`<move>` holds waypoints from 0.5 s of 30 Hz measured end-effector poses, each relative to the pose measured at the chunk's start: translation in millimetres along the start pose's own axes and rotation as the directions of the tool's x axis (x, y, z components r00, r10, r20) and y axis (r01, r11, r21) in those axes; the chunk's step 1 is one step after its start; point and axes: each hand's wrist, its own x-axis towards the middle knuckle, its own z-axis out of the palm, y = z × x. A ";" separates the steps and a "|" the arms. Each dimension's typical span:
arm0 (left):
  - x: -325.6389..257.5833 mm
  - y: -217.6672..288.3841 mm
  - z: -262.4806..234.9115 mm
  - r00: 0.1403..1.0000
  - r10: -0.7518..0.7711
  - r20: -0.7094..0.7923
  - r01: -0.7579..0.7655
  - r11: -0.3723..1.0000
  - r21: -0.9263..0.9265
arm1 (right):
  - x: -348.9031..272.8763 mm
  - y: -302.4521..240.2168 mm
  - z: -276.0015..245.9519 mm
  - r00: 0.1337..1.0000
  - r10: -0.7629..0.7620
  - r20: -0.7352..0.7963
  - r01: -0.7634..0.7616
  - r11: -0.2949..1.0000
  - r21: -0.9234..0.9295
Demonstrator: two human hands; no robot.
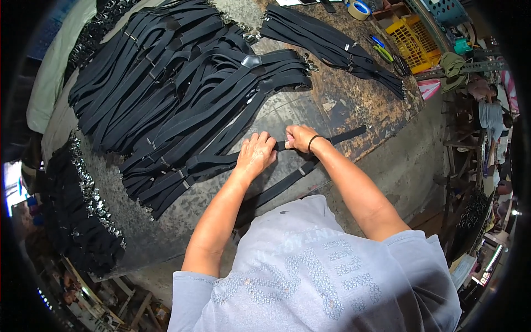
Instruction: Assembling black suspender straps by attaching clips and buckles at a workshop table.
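Left hand and right hand, fingers clenched on one black elastic strap at the counter's near edge; large pile of black straps laid out beyond, seemingly done.

Your left hand and right hand pinch black strap: woven elastic cloth, matt. Heap of black suspenders same matt webbing; small patches on them look like smooth leather. Clips at edge: shiny metal. Worktable: worn, rusty, rough, blotched. Yellow crate: glossy plastic. Your grey shirt: soft cloth.
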 end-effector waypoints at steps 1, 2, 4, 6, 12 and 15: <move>-0.6 -0.8 -0.1 1.000 -0.005 0.007 0.005 1.000 0.005 | 2.1 -3.7 -1.3 0.998 0.057 0.028 -0.056 0.998 -0.034; 0.0 -0.2 -0.8 1.000 -0.008 0.010 0.008 1.000 0.004 | 3.9 -7.8 -0.7 0.998 0.057 0.033 -0.055 0.998 -0.033; 2.8 1.3 -2.9 1.000 0.009 0.018 -0.009 1.000 0.011 | 8.5 -17.0 0.8 0.990 0.139 0.002 -0.134 0.958 -0.253; 7.2 2.4 -7.9 0.997 -0.009 0.071 0.009 1.000 0.003 | 9.1 -36.5 -7.7 0.981 0.192 -0.005 -0.184 0.931 -0.316; -4.0 -0.3 -41.5 0.976 -0.060 0.208 0.056 0.998 0.020 | 15.0 -19.4 -3.7 0.990 0.142 -0.011 -0.139 0.948 -0.286; -12.8 1.2 -57.1 0.978 -0.062 0.202 0.059 0.998 0.022 | 6.8 8.9 -4.2 1.000 0.010 -0.021 -0.011 0.999 -0.044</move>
